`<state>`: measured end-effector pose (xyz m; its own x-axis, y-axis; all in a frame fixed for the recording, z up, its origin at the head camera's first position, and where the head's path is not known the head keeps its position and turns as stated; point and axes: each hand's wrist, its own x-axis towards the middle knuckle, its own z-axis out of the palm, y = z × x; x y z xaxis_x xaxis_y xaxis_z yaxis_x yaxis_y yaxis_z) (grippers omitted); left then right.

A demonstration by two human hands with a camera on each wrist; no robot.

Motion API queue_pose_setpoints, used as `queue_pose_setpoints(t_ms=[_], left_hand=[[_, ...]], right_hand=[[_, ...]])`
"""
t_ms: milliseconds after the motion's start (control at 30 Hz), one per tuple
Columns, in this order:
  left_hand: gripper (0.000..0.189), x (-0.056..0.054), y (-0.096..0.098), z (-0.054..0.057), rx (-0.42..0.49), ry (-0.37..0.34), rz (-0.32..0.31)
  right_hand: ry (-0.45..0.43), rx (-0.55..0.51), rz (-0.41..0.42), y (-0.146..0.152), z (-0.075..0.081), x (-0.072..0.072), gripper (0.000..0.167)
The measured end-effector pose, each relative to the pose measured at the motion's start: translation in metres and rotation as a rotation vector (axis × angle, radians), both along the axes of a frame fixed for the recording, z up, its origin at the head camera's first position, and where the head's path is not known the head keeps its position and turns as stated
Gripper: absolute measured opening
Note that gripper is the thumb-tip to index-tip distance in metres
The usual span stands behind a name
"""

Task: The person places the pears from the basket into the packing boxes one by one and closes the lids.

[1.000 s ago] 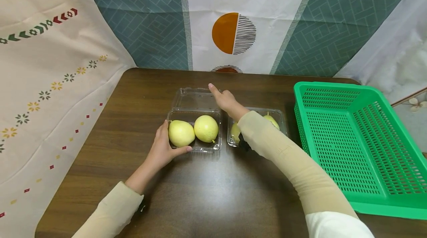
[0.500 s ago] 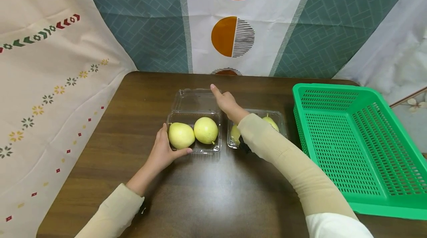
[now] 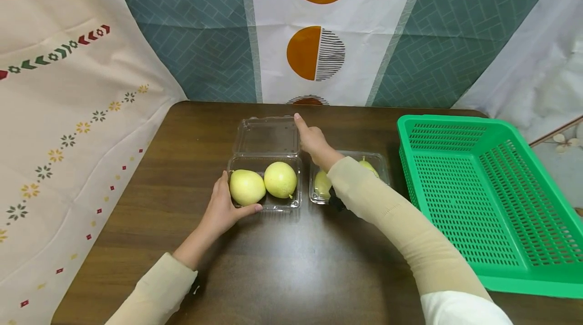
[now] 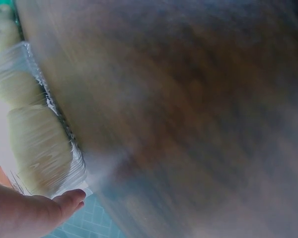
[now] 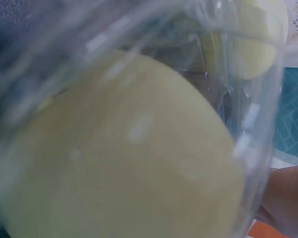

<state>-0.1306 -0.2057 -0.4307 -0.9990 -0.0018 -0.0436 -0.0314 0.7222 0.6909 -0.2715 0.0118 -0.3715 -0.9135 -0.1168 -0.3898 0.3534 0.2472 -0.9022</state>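
Observation:
A clear plastic clamshell box [image 3: 261, 208] stands open mid-table with two yellow-green pears [image 3: 247, 187] side by side in it. Its hinged lid [image 3: 267, 135] leans back on the far side, tilted up from the table. My left hand [image 3: 221, 207] holds the box's near-left corner, thumb along the front edge and fingers at the left side. At the lid's right edge, my right hand [image 3: 315, 143] holds on with one digit stretched forward; its other fingers are mostly hidden. A large pear [image 5: 124, 148] under clear plastic fills the right wrist view.
Just right of the open box is a second clear box [image 3: 321, 197] with pears, partly covered by my right forearm. A green perforated basket [image 3: 464, 203] stands at the table's right. Patterned cloth hangs behind the table [image 3: 278, 274] and along its left side.
The lid has risen, its far edge tilting up from the table, and my right hand has shifted slightly right with it. My left hand keeps its place on the box.

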Motion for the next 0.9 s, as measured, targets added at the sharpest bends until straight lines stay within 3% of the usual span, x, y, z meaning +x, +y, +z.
queue_pose_setpoints(t_ms=[267, 467, 900], left_hand=[[0.121, -0.001, 0.0, 0.001, 0.001, -0.002, -0.001], [0.12, 0.0, 0.0, 0.001, 0.005, 0.001, 0.004], [0.119, 0.001, 0.0, 0.003, 0.0, -0.013, 0.005]], right_hand=[[-0.038, -0.163, -0.062, 0.004, 0.002, 0.001, 0.079], [-0.036, -0.171, -0.091, 0.002, 0.006, 0.005, 0.079], [-0.016, -0.159, -0.038, 0.002, 0.011, 0.012, 0.075]])
